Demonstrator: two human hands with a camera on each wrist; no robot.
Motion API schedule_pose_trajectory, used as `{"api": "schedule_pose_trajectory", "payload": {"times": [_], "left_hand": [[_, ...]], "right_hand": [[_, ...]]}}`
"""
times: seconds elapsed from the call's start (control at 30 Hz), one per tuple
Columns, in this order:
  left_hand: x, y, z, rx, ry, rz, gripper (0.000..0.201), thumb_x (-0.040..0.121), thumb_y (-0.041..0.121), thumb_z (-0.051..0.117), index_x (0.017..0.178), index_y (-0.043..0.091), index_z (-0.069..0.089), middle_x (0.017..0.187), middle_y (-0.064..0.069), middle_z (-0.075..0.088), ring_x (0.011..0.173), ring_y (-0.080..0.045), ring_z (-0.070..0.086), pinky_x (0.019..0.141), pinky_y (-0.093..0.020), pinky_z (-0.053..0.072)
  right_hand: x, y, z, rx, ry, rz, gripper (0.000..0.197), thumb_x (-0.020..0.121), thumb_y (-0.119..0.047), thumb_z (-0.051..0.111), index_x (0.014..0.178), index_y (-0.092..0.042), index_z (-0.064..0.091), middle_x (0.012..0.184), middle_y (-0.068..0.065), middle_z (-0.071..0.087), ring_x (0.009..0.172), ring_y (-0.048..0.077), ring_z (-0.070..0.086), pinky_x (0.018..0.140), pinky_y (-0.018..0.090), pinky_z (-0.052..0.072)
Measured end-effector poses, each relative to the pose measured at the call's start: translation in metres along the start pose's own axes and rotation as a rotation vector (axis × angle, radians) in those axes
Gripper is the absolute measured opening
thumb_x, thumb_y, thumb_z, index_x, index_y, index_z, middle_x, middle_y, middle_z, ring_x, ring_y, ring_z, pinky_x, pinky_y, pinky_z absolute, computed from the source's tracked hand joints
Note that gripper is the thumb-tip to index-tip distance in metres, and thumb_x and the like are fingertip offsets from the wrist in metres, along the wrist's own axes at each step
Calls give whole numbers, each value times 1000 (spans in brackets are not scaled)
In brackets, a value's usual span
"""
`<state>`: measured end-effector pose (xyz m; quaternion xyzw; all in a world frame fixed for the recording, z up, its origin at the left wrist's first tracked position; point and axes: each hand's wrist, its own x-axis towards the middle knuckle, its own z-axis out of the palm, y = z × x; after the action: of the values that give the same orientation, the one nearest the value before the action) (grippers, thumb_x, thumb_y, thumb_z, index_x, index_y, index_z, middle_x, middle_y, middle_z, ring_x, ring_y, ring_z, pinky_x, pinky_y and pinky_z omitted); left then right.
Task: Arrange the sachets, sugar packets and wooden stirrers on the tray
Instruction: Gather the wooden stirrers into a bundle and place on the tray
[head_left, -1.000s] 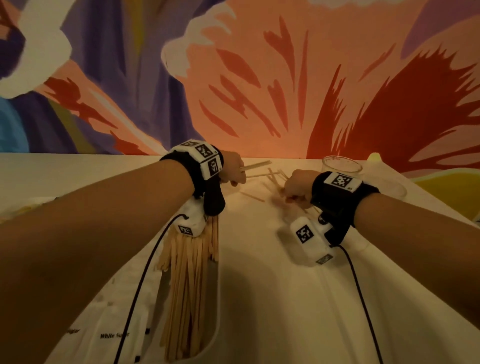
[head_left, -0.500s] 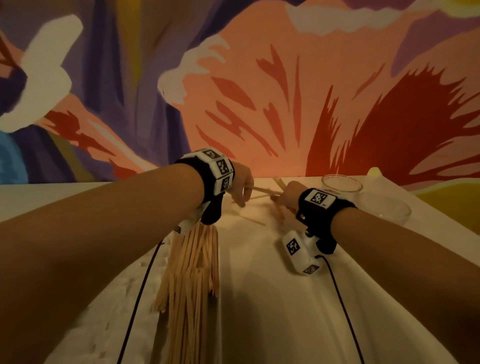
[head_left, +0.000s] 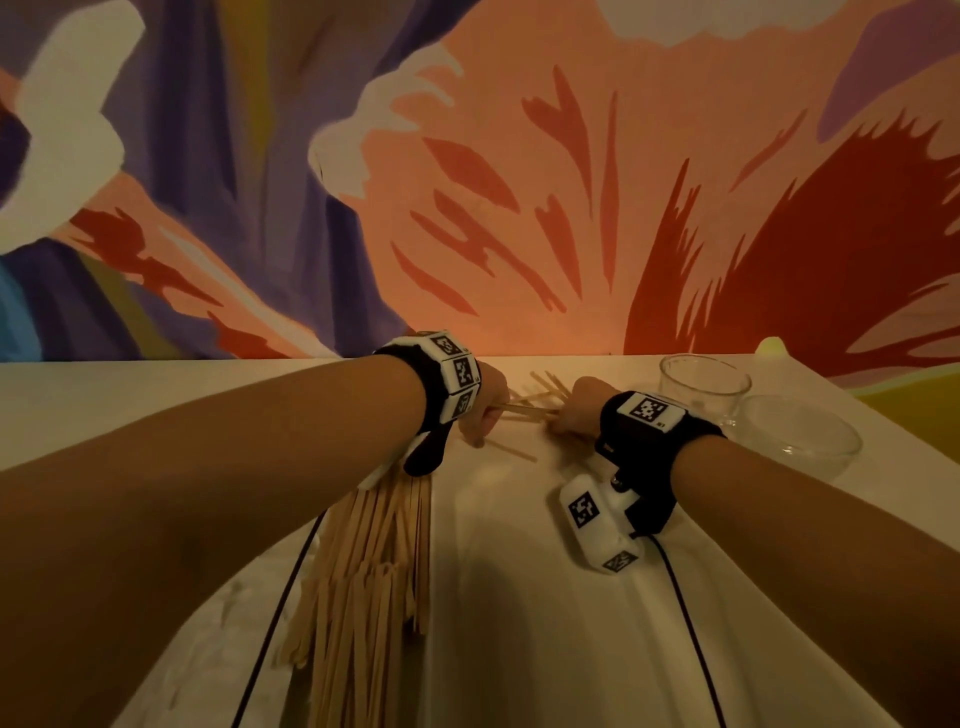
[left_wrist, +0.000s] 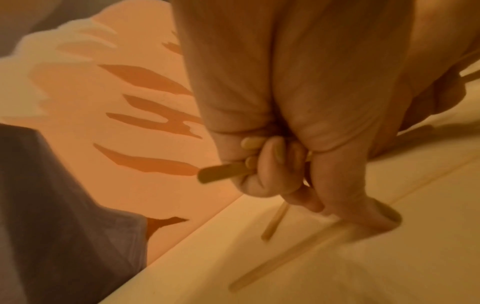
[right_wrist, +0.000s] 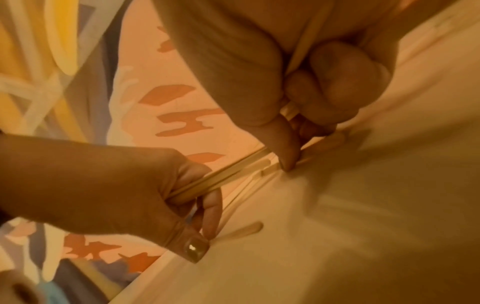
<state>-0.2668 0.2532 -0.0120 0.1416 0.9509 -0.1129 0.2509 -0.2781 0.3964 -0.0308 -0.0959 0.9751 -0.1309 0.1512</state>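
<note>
My left hand (head_left: 480, 410) grips a few wooden stirrers (right_wrist: 207, 181), whose ends stick out of the fist (left_wrist: 223, 173). My right hand (head_left: 576, 410) pinches more wooden stirrers (right_wrist: 298, 67) at the far side of the table, thumb tip pressed on the surface. Loose stirrers (head_left: 545, 387) lie scattered between and behind both hands. One stirrer (head_left: 511, 451) lies apart, just nearer me. A big pile of stirrers (head_left: 363, 582) lies below my left forearm. The tray cannot be made out in this dim light.
Two clear glass bowls (head_left: 704, 382) (head_left: 800, 436) stand at the right of the white table (head_left: 519, 623). A painted wall (head_left: 519, 208) rises right behind the table's far edge. Cables run down from both wrists.
Both hands have come closer together at the scattered stirrers near the table's far edge. The head view has tilted up, so the sugar packets at lower left have left the picture.
</note>
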Motion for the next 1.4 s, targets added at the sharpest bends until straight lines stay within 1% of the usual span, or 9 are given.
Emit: {"api": "schedule_pose_trajectory", "payload": {"times": [0.13, 0.2, 0.37, 0.5, 0.67, 0.83, 1.07, 1.2, 1.4], "left_hand": [[-1, -6, 3, -24, -5, -18, 11, 92, 16, 59, 88, 9, 54, 67, 2, 45, 56, -10, 37, 55, -19, 34], [-4, -11, 2, -32, 10, -58, 11, 96, 18, 53, 90, 9, 49, 75, 0, 45, 63, -13, 39, 64, -23, 35], [-10, -25, -14, -271, 205, -149, 18, 100, 12, 41, 107, 6, 56, 93, -3, 53, 67, -14, 42, 71, -29, 39], [-2, -28, -23, -422, 401, -271, 29, 101, 11, 35, 124, 2, 49, 96, -6, 49, 59, -11, 37, 63, -26, 36], [2, -11, -23, -292, 316, -257, 40, 101, 35, 38, 69, 11, 36, 57, -3, 32, 48, -17, 27, 48, -25, 25], [17, -3, -19, -195, 236, -247, 29, 95, 39, 52, 84, 14, 42, 63, 1, 31, 51, -15, 26, 53, -25, 27], [35, 14, -9, -125, 148, -318, 35, 97, 31, 50, 67, 14, 41, 62, -1, 35, 52, -16, 30, 67, -31, 32], [22, 15, -17, -185, 250, -366, 38, 100, 31, 43, 66, 13, 41, 64, -1, 38, 53, -14, 33, 66, -31, 34], [-26, 15, -54, -638, 503, -367, 38, 103, 23, 36, 66, 12, 38, 63, -3, 37, 51, -16, 32, 48, -25, 28]], "right_hand": [[0, 3, -2, 48, 5, -1, 33, 92, -19, 55, 64, -9, 39, 73, 5, 45, 85, 22, 48, 61, 26, 38], [-1, 6, -4, 100, 23, 8, 32, 93, -16, 52, 65, -9, 38, 70, 4, 43, 83, 23, 48, 64, 27, 38], [-3, 20, -5, 399, -16, 21, 25, 87, -12, 60, 66, -11, 48, 62, 1, 46, 52, 12, 43, 45, 20, 34], [4, 20, 1, 571, -97, 80, 6, 86, -10, 62, 83, -5, 61, 61, 6, 51, 40, 13, 38, 39, 21, 31], [5, 24, 9, 855, -135, 117, 19, 90, -4, 56, 71, -2, 59, 62, 10, 52, 23, 7, 29, 30, 11, 23], [3, 27, 9, 945, -144, 122, 21, 92, -4, 52, 72, -2, 57, 65, 9, 53, 26, 7, 27, 30, 12, 20], [2, 31, 11, 1070, -163, 107, 22, 93, -3, 48, 73, -3, 56, 67, 8, 56, 32, 7, 27, 31, 11, 20], [0, 31, 9, 1113, -136, 71, 22, 93, -4, 46, 74, -3, 57, 68, 9, 55, 37, 9, 32, 31, 13, 23], [-18, 15, -12, 1308, -21, -39, 22, 98, -8, 38, 85, -9, 57, 63, 3, 43, 53, 12, 34, 46, 24, 30]]}}
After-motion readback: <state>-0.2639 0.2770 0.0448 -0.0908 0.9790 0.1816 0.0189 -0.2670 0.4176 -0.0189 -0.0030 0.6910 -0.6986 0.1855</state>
